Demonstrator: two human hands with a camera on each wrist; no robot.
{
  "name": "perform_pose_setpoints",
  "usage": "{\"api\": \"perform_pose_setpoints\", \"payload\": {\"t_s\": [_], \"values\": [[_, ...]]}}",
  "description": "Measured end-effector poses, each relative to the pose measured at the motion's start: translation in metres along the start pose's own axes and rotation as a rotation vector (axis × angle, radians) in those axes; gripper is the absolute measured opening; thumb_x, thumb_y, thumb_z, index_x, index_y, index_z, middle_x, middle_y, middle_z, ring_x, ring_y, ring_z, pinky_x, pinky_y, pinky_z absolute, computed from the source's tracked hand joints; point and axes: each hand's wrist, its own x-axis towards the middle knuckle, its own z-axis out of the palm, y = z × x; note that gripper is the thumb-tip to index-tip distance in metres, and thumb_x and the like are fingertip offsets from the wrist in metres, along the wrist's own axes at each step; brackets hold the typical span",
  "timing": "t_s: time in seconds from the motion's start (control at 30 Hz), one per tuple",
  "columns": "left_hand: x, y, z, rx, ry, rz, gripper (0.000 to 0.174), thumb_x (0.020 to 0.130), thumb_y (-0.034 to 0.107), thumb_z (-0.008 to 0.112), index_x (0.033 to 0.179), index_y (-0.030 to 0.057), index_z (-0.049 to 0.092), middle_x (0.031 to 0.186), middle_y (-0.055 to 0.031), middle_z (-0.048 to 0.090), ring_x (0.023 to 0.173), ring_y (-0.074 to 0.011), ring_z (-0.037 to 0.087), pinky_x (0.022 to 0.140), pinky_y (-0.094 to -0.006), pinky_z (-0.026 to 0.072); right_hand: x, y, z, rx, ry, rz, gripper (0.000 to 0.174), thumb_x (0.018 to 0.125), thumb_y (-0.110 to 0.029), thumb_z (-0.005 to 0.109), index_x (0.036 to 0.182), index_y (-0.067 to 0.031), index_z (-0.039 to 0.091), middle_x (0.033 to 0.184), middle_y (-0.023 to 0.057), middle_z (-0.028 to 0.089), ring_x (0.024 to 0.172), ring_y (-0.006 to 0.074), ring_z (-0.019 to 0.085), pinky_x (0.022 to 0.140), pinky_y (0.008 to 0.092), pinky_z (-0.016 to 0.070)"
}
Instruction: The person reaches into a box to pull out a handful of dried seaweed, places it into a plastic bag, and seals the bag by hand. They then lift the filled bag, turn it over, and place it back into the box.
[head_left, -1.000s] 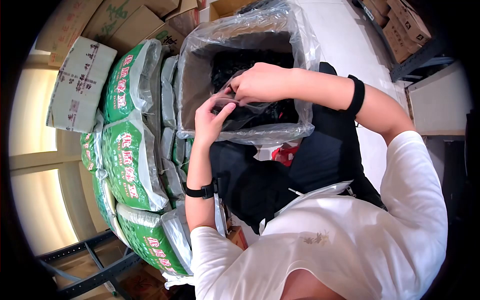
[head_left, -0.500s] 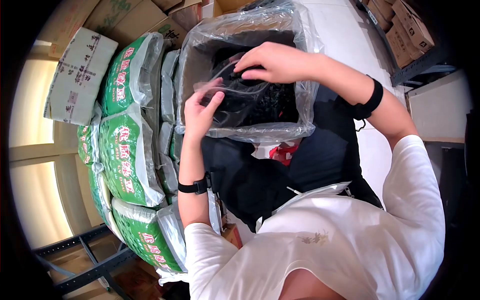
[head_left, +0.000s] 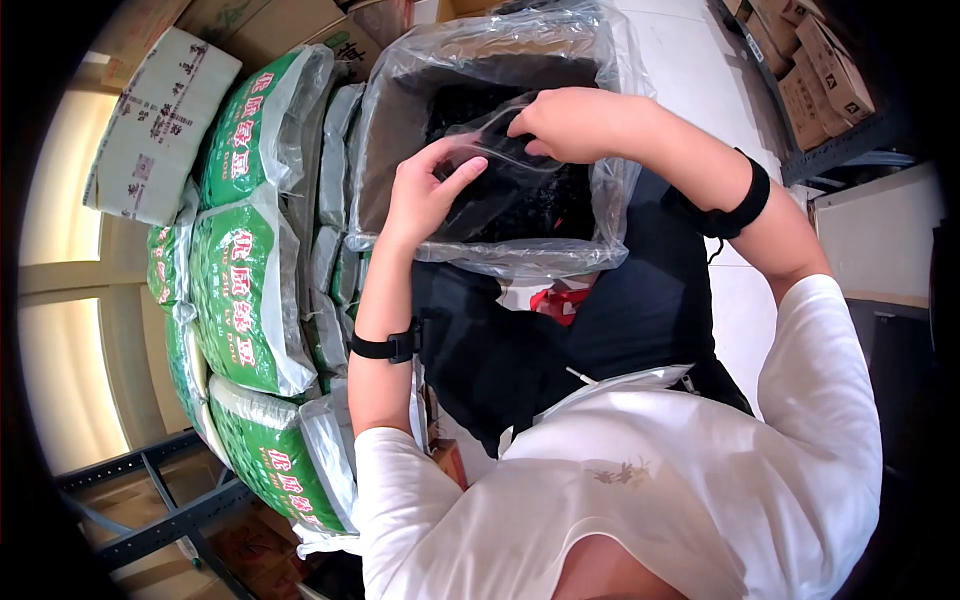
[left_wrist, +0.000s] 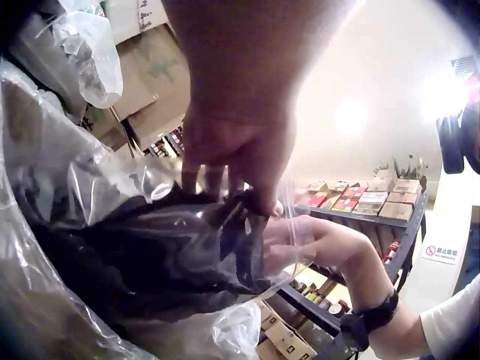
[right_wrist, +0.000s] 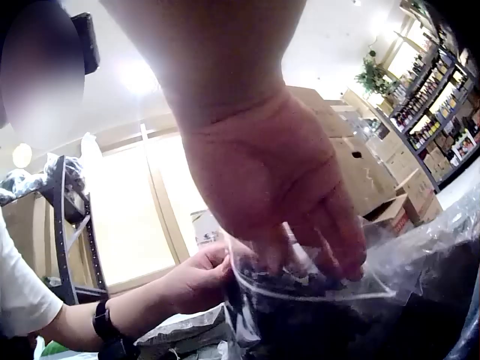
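Note:
A clear plastic zip bag [head_left: 497, 155] is stretched between my hands over a liner-covered box [head_left: 490, 260]. My left hand [head_left: 422, 195] grips one side of its mouth between thumb and fingers. At the opposite side, my right hand [head_left: 578, 125] pinches the bag's edge with fingers bent down. In the right wrist view the right fingers [right_wrist: 337, 259] dip into the mouth behind the pale zip strip [right_wrist: 315, 298]. Dark, crinkled pieces [head_left: 545, 215] lie in the box below; they show through the film.
Stacked green and white printed sacks [head_left: 240, 290] stand close along the left of the box. A white carton [head_left: 160, 130] rests against the upper ones. Shelving with small brown boxes [head_left: 825, 70] is at the far right. My legs [head_left: 640, 290] are close before the box.
My hands were close together on the bag a second ago. The right hand has moved right and the bag's mouth is spread wider. The head view has shifted slightly.

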Motion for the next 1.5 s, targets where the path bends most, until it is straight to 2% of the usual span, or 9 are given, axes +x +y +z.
{"api": "perform_pose_setpoints", "payload": {"t_s": [0.23, 0.47, 0.7, 0.9, 0.97, 1.07, 1.17, 1.33, 1.5], "values": [[-0.005, -0.012, 0.002, -0.093, -0.007, -0.058, 0.027, 0.092, 0.014, 0.068, 0.114, -0.0016, 0.067, 0.117, -0.0082, 0.068, 0.097, -0.0107, 0.063, 0.087, -0.0251, 0.0488, 0.004, 0.004, 0.004, -0.012, 0.120, -0.069, 0.022, 0.086, -0.009, 0.063, 0.106, -0.0001, 0.066, 0.093, 0.0197, 0.069, 0.090, 0.0388, 0.065, 0.078, 0.0452, 0.0519], [-0.011, -0.019, 0.006, -0.010, 0.019, 0.002, 0.022, 0.088, 0.013, 0.071, 0.105, -0.0004, 0.071, 0.104, -0.0093, 0.073, 0.094, -0.0132, 0.067, 0.084, -0.0261, 0.0511, 0.015, 0.004, 0.032, -0.134, -0.362, -0.095, 0.015, 0.079, -0.007, 0.059, 0.089, 0.0015, 0.068, 0.084, 0.0201, 0.069, 0.082, 0.0379, 0.065, 0.073, 0.0452, 0.0518], [-0.017, -0.015, 0.007, -0.015, 0.002, -0.025, 0.026, 0.087, 0.013, 0.072, 0.109, -0.0004, 0.069, 0.104, -0.0096, 0.073, 0.095, -0.0147, 0.067, 0.085, -0.0273, 0.0506, 0.015, 0.001, 0.047, -0.098, -0.145, -0.142, 0.014, 0.083, -0.008, 0.058, 0.085, 0.0035, 0.066, 0.088, 0.0222, 0.066, 0.085, 0.0385, 0.065, 0.073, 0.0451, 0.0517], [-0.017, -0.023, 0.012, 0.082, -0.020, 0.035, 0.036, 0.085, 0.015, 0.074, 0.117, 0.0009, 0.067, 0.113, -0.0111, 0.070, 0.098, -0.0164, 0.066, 0.085, -0.0273, 0.0494, 0.022, -0.004, 0.062, 0.183, 0.239, -0.484, 0.022, 0.089, -0.011, 0.056, 0.105, 0.0040, 0.062, 0.099, 0.0202, 0.063, 0.099, 0.0385, 0.060, 0.085, 0.0442, 0.0508], [-0.018, -0.026, 0.015, 0.116, -0.006, 0.039, 0.037, 0.085, 0.016, 0.074, 0.118, 0.0015, 0.067, 0.116, -0.0117, 0.069, 0.100, -0.0170, 0.065, 0.084, -0.0272, 0.0490, 0.020, -0.007, 0.065, 0.193, 0.136, -0.381, 0.031, 0.093, -0.013, 0.054, 0.120, 0.0026, 0.056, 0.111, 0.0215, 0.062, 0.107, 0.0388, 0.058, 0.091, 0.0453, 0.0485], [-0.022, -0.027, 0.016, 0.144, -0.076, 0.020, 0.040, 0.085, 0.018, 0.074, 0.121, 0.0030, 0.066, 0.119, -0.0124, 0.068, 0.105, -0.0183, 0.064, 0.088, -0.0286, 0.0487, 0.030, 0.009, 0.104, 0.357, 0.160, -0.511, 0.051, 0.092, -0.012, 0.051, 0.142, -0.0042, 0.039, 0.118, 0.0258, 0.061, 0.111, 0.0424, 0.057, 0.096, 0.0471, 0.0448], [-0.023, -0.027, 0.017, 0.146, -0.036, 0.043, 0.037, 0.084, 0.015, 0.074, 0.118, 0.0019, 0.067, 0.115, -0.0121, 0.069, 0.102, -0.0176, 0.065, 0.088, -0.0287, 0.0493, 0.028, 0.003, 0.090, 0.428, -0.063, -0.336, 0.047, 0.093, -0.013, 0.052, 0.138, -0.0046, 0.043, 0.116, 0.0257, 0.062, 0.109, 0.0422, 0.058, 0.094, 0.0474, 0.0451], [-0.019, -0.038, 0.005, -0.081, 0.063, -0.029, 0.030, 0.086, 0.010, 0.073, 0.114, -0.0010, 0.068, 0.106, -0.0106, 0.072, 0.096, -0.0135, 0.066, 0.088, -0.0281, 0.0504, 0.026, 0.000, 0.071, 0.497, 0.272, -0.273, 0.030, 0.081, -0.012, 0.072, 0.108, -0.0013, 0.063, 0.113, 0.0176, 0.065, 0.095, 0.0334, 0.065, 0.080, 0.0370, 0.0525], [-0.016, -0.023, 0.007, 0.001, 0.090, 0.003, 0.031, 0.086, 0.010, 0.073, 0.115, 0.0013, 0.068, 0.109, -0.0121, 0.072, 0.097, -0.0159, 0.068, 0.088, -0.0283, 0.0507, 0.031, 0.001, 0.063, 0.449, 0.250, -0.360, 0.034, 0.088, -0.010, 0.064, 0.121, -0.0003, 0.059, 0.113, 0.0171, 0.066, 0.097, 0.0335, 0.065, 0.084, 0.0389, 0.0509]]}}
